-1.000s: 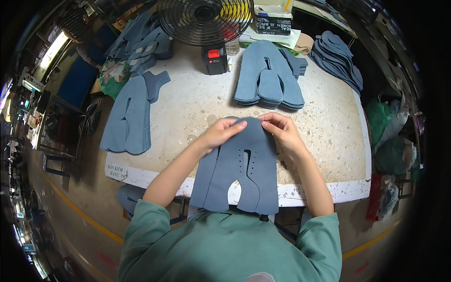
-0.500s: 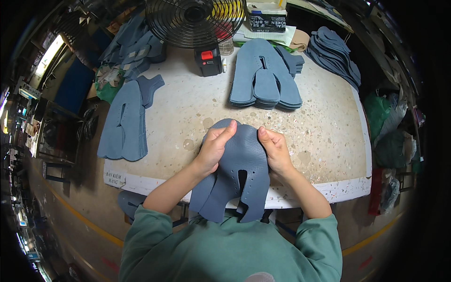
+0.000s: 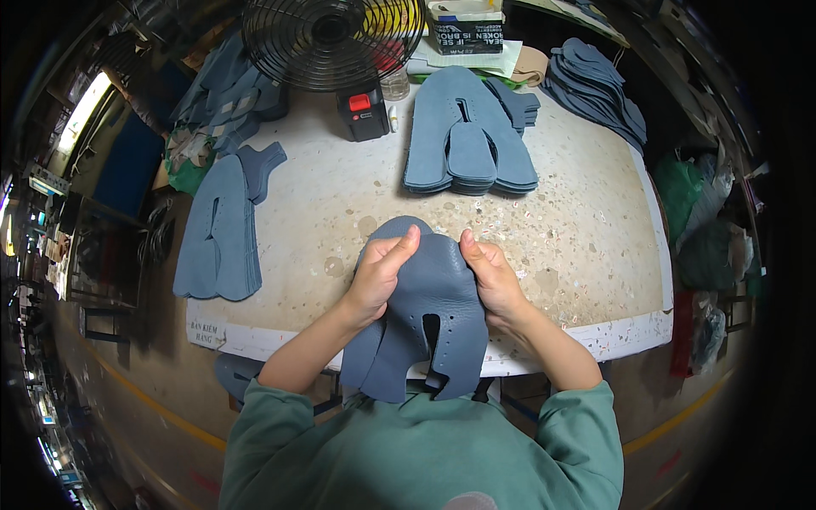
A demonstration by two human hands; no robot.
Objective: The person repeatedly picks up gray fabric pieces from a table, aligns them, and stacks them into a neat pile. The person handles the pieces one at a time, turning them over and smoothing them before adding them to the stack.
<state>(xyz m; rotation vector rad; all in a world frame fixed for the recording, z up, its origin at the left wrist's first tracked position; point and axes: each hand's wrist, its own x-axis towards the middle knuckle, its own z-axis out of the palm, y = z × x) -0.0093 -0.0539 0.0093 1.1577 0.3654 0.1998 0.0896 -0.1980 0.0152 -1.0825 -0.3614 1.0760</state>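
Over the near edge of the table I hold a dark blue-grey leather shoe upper (image 3: 425, 285), grain side up. It has a keyhole slot and small punched holes, and its two legs hang toward me. My left hand (image 3: 382, 270) pinches its left edge, thumb on top, and also grips a second such piece lying beneath it, which shows at the left and top. My right hand (image 3: 495, 276) pinches the right edge, thumb on top. Between my hands the leather bulges and creases. The fingers under the leather are partly hidden.
Stacks of matching cut uppers stand at the left (image 3: 219, 242) and at the back middle (image 3: 470, 153). More leather pieces (image 3: 599, 89) lie at the back right. A black wire fan (image 3: 333, 38) and a black battery base (image 3: 362, 115) stand at the back. Scraps speckle the worn table (image 3: 586, 255).
The upper's top part has bowed more between my hands, and its slot has widened. My grips stay on the same edges. The whole view has shifted slightly.
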